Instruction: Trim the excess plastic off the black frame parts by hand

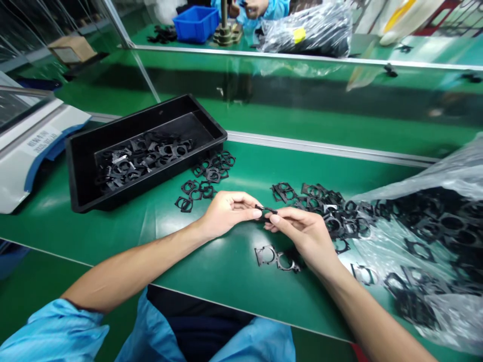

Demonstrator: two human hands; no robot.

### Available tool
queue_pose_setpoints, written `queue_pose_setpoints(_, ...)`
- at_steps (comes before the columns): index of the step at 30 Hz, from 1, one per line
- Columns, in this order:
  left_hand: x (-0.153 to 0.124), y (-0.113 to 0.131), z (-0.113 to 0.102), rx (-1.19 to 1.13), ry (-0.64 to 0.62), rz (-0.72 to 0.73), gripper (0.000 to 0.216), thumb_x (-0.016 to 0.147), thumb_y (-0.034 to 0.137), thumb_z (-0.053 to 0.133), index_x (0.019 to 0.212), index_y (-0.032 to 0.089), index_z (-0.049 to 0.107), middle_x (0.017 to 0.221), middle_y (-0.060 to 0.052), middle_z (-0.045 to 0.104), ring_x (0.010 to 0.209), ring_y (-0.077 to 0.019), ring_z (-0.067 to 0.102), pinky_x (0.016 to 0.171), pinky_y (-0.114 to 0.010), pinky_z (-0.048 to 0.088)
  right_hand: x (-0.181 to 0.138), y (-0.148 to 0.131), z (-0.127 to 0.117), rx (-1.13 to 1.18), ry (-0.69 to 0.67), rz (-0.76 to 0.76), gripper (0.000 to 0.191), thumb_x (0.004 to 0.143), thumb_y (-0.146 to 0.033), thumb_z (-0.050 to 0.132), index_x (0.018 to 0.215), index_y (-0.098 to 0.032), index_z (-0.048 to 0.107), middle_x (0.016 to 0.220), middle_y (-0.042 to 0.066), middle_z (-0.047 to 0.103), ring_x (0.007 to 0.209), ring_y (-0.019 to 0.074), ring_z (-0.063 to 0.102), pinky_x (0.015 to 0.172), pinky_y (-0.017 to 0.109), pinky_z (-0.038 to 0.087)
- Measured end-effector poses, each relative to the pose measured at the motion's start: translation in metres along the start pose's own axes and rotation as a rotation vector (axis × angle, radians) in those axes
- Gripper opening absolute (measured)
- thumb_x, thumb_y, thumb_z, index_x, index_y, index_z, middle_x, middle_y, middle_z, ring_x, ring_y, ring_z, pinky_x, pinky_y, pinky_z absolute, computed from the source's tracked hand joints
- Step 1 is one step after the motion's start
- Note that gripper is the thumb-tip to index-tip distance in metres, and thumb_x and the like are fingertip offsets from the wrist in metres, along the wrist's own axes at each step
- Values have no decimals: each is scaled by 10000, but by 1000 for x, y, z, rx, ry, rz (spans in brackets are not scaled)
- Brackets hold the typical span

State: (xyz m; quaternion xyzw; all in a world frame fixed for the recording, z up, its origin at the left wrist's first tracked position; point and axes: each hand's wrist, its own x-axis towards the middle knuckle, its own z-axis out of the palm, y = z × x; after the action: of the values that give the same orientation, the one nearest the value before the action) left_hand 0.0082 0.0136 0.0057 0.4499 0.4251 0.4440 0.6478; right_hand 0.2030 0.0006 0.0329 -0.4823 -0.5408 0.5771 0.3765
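Between my two hands a small black plastic ring frame (266, 209) is held just above the green table. My left hand (231, 213) pinches its left end between thumb and fingers. At its right end, my right hand (298, 226) grips it the same way; part of the piece is hidden by the fingertips. Two similar ring frames (276, 257) lie flat below my hands, partly behind my right wrist. A loose pile of them (320, 198) spreads to the right, and a smaller group (211, 171) lies to the left.
A black tray (147, 188) with many ring frames stands at the left, beside a white and blue machine (33, 146). Clear plastic bags (445, 171) with more pieces cover the right. Behind a clear partition are a blue bin (196, 24) and a co-worker's hands (256, 7).
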Motion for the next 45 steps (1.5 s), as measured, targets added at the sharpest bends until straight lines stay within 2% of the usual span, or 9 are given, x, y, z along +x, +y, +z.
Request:
queue_pose_setpoints(4, 1, -1, 0, 28, -19, 26, 276, 702, 341, 863, 849, 133, 756, 827, -51, 778, 767, -166, 733, 763, -277, 580, 2, 3, -1, -46, 38, -54, 314, 716, -514, 854, 730, -208, 786, 792, 43, 741, 682, 162, 655, 660, 284, 560)
queue_pose_setpoints(10, 4, -4, -4, -26, -86, -28, 324, 718, 351, 858, 917, 121, 747, 867, -70, 778, 750, -164, 730, 759, -295, 585, 4, 7, -2, 88, 46, 53, 375, 678, -487, 890, 896, -202, 781, 717, 25, 731, 655, 171, 678, 706, 323, 594)
queue_pose_setpoints(14, 5, -5, -6, -37, -89, -65, 335, 715, 345, 862, 918, 112, 733, 877, -75, 769, 732, -154, 722, 756, -296, 585, 5, 7, -2, 151, 61, 88, 335, 648, -430, 920, 842, -195, 780, 683, 14, 730, 623, 148, 672, 681, 291, 588)
queue_pose_setpoints(19, 4, -3, -5, -26, -111, -60, 273, 750, 318, 826, 884, 120, 696, 772, -27, 711, 665, -127, 699, 693, -251, 558, 5, 7, -2, 191, 62, 109, 316, 633, -401, 931, 820, -195, 781, 670, 10, 730, 596, 144, 679, 668, 291, 589)
queue_pose_setpoints(25, 0, -1, -1, 43, -127, -4, 245, 786, 318, 791, 876, 130, 661, 752, -11, 683, 638, -111, 675, 668, -233, 534, 2, 9, -2, 97, 67, 44, 287, 700, -410, 890, 861, -196, 787, 662, 8, 710, 605, 159, 689, 670, 303, 600)
queue_pose_setpoints(29, 0, -5, 1, 115, -49, 78, 202, 794, 276, 778, 879, 144, 651, 795, -18, 708, 716, -113, 684, 720, -228, 522, -2, 8, 0, -29, 112, -97, 264, 769, -444, 839, 893, -214, 798, 802, 37, 718, 669, 175, 713, 727, 334, 640)
queue_pose_setpoints(33, 1, -7, -1, 157, -33, 120, 194, 787, 260, 782, 860, 151, 640, 817, -24, 726, 787, -125, 702, 773, -236, 527, -7, 5, 3, -99, 72, -196, 272, 783, -428, 839, 982, -245, 810, 934, 57, 714, 795, 186, 724, 830, 344, 656)
queue_pose_setpoints(38, 2, -8, -2, 139, -45, 130, 252, 789, 320, 798, 877, 153, 631, 853, -47, 745, 810, -143, 722, 791, -253, 541, -10, 5, 5, -94, 13, -231, 312, 793, -427, 833, 1036, -234, 798, 988, 69, 710, 855, 194, 725, 882, 365, 661)
queue_pose_setpoints(45, 2, -8, -3, 150, -49, 112, 235, 788, 290, 793, 877, 150, 627, 870, -52, 756, 812, -143, 729, 788, -251, 551, -9, 6, 4, -72, 29, -232, 304, 790, -420, 838, 1029, -238, 792, 1002, 68, 708, 863, 193, 729, 887, 355, 658)
